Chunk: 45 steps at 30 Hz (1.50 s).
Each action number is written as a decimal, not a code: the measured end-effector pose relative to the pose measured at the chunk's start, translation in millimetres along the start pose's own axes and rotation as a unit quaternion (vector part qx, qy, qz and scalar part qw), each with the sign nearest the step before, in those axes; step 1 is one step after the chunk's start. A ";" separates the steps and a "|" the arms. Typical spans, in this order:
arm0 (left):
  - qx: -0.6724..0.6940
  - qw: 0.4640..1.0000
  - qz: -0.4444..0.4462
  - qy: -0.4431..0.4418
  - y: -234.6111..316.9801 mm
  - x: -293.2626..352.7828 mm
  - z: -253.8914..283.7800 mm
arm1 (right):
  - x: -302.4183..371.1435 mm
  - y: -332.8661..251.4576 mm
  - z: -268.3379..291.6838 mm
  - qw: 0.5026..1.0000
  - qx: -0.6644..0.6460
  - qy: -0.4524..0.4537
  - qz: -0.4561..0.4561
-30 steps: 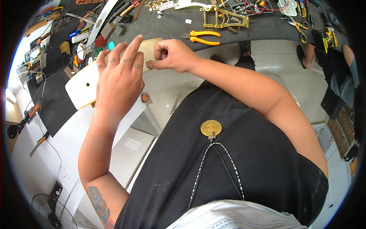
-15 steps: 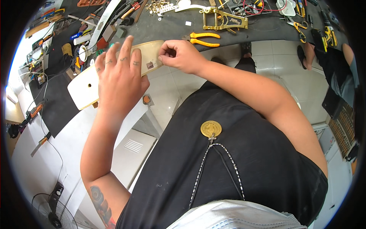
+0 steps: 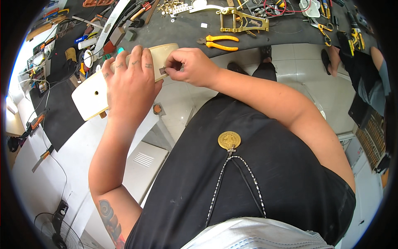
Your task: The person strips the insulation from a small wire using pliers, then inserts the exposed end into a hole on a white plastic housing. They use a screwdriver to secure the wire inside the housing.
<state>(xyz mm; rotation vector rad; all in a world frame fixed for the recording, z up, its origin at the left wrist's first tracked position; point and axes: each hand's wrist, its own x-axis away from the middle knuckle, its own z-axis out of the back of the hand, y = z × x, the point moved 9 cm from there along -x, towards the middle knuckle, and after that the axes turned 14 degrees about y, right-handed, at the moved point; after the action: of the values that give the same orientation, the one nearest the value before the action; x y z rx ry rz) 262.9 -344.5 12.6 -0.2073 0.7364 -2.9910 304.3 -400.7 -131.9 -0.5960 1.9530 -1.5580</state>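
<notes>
A cream-coloured, flat board (image 3: 85,96) with a small round hole lies at the near edge of the bench, its right end reaching over the floor. Across its middle rests my left hand (image 3: 130,85), fingertips at the far edge and thumb by the near edge, closed on the board. My right hand (image 3: 188,68) is at the board's right end, thumb and forefinger pinched at a small brown square piece (image 3: 162,71). The part of that piece between the fingertips is hidden. Yellow-handled pliers (image 3: 222,42) lie just beyond my right hand.
Farther back on the dark bench mat (image 3: 174,33) are a gold metal bracket (image 3: 248,23), loose brass parts (image 3: 168,7), and scissors (image 3: 323,29). Tools crowd the left side. Another person's legs (image 3: 333,60) show at the right. A fan (image 3: 62,230) stands at the lower left.
My left fingers have come down from a raised, spread pose onto the board. My right hand has moved slightly left and nearer me, onto the brown square. The board has shifted slightly left.
</notes>
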 end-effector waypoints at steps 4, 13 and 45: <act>0.002 1.000 -0.001 0.003 1.0 -1.0 1.3 | 1.9 26.9 -5.4 0.984 -0.051 -0.045 -0.167; -0.009 1.000 -0.005 -0.003 0.7 -1.5 -1.4 | 9.8 56.7 -17.8 0.918 -0.158 -0.068 -0.357; -0.007 1.000 -0.009 -0.002 1.1 -1.0 -0.4 | 8.3 52.5 -18.6 0.906 -0.182 -0.063 -0.378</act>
<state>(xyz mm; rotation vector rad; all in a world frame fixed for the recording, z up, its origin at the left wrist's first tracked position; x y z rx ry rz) 263.9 -345.2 11.7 -0.2212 0.7599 -3.0016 285.9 -380.9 -181.4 -1.7292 2.0336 -1.4917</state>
